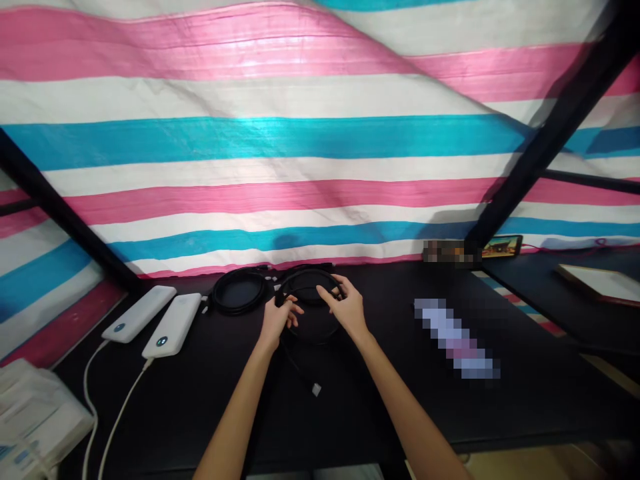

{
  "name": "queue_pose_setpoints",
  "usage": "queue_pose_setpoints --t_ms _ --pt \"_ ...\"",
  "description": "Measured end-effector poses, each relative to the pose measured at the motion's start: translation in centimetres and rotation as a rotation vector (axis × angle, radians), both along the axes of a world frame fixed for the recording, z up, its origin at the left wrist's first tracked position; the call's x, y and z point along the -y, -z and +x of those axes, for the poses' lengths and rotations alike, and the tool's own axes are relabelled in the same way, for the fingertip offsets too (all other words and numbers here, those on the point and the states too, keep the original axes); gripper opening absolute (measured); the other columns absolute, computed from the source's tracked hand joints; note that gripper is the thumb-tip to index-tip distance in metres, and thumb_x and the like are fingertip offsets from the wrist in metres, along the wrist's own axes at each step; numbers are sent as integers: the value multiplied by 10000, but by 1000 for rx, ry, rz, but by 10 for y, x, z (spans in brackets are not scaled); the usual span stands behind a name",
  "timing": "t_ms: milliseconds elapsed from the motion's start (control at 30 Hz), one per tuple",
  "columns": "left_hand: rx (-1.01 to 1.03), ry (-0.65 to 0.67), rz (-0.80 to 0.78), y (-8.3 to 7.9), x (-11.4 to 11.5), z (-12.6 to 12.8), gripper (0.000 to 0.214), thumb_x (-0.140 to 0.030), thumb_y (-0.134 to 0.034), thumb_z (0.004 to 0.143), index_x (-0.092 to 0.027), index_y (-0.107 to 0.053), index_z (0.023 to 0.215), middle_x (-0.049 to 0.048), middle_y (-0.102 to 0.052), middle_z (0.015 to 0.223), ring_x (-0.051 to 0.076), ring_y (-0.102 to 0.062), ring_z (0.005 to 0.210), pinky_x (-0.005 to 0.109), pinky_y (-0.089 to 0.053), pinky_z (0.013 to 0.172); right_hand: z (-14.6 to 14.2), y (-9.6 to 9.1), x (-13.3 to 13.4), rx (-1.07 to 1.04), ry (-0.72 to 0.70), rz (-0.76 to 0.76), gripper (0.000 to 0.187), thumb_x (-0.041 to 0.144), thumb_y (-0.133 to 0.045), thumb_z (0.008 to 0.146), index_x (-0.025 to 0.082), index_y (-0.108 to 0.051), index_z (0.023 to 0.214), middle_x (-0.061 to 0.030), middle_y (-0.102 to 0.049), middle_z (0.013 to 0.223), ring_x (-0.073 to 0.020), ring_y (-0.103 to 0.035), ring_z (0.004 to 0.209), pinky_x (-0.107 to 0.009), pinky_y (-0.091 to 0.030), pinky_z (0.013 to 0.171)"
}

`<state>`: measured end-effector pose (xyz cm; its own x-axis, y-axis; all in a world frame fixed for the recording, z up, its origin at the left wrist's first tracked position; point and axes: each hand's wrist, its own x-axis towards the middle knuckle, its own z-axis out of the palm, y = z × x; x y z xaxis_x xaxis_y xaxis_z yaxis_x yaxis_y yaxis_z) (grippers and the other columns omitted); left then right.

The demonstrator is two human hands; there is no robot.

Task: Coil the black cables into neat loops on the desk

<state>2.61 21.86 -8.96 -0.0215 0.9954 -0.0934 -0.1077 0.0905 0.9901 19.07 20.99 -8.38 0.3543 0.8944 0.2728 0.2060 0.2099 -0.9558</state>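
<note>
A black cable [320, 343] is looped into a ring between my two hands over the dark table. My left hand [280, 320] grips the ring's left side, thumb up and fingers curled. Around the ring's right side my right hand [347, 303] is closed, its thumb and fingers pinching the cable. One end of the cable hangs toward me with a pale plug [317, 389] on it. Just beyond my left hand lies a coiled black cable [237, 310]. Another black cable coil [305, 270] lies behind the ring, partly hidden by it and my hands.
Two white power banks [173, 325] with white cords lie at left, near a white plastic package [35, 420]. At right are a blurred-out item [457, 340], a propped phone [503, 247] and a framed board [600, 283]. Striped sheeting [280, 147] hangs behind the table [210, 413].
</note>
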Motion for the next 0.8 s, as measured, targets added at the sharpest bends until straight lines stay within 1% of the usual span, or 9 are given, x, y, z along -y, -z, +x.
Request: queue_pose_setpoints --t_ms 100,167,233,300,400,500,633,700,800 --pt "41 76 -29 -1 0 0 247 -334 -538 681 -133 -518 823 54 -664 564 114 -523 331 191 -289 339 3 1 -1 37 15 -4 481 535 -661 666 192 -657 1003 3 -626 696 -91 -483 420 -228 -419 426" --pt "65 93 -52 -1 -1 0 296 -381 -550 689 -125 -531 837 54 -661 559 121 -529 335 197 -294 339 5 1 -1 72 21 14 448 536 -627 708 182 -666 981 -15 -648 718 -106 -516 448 -239 -435 460" --pt "73 69 -61 0 -1 0 291 -393 -566 687 -127 -535 802 5 -596 468 122 -521 328 195 -296 338 6 1 -2 107 31 38 431 530 -609 733 174 -678 965 -41 -670 748 -149 -588 561 -250 -457 526" --pt "69 31 -56 1 -1 1 272 -399 -586 684 -141 -522 745 -67 -461 364 121 -511 321 189 -303 338 7 1 -1 127 26 30 437 535 -592 748 170 -686 970 -56 -680 752 -177 -617 622 -256 -459 547" --pt "51 -5 -46 1 -2 0 277 -401 -634 660 -165 -492 687 -117 -325 326 121 -510 318 179 -306 333 7 1 1 141 -35 -13 434 555 -558 767 182 -699 937 -38 -661 663 -157 -583 507 -247 -421 481" --pt "20 -5 -43 -1 -1 -2 297 -399 -660 648 -178 -461 655 -121 -314 337 105 -484 292 170 -269 310 6 1 2 150 -70 -41 423 585 -547 760 193 -703 790 -5 -600 526 -130 -526 405 -233 -373 433" --pt "-23 51 -56 -4 -1 -7 304 -404 -612 695 -189 -418 604 -121 -300 333 63 -364 221 169 -176 278 7 1 3 246 -105 -143 477 624 -495 779 200 -663 639 29 -503 403 -113 -477 335 -230 -365 426" --pt "-48 85 -66 -5 0 -8 305 -386 -604 700 -194 -399 583 -126 -275 324 60 -348 213 168 -176 277 8 1 4 326 -86 -153 465 616 -478 798 212 -678 687 20 -570 480 -117 -521 381 -232 -397 459" --pt "-77 150 -79 -6 2 -7 298 -357 -614 689 -197 -391 572 -131 -258 325 76 -383 219 170 -210 282 6 -2 6 414 -39 -63 371 565 -520 802 284 -689 975 1 -690 846 -119 -601 530 -239 -456 547"
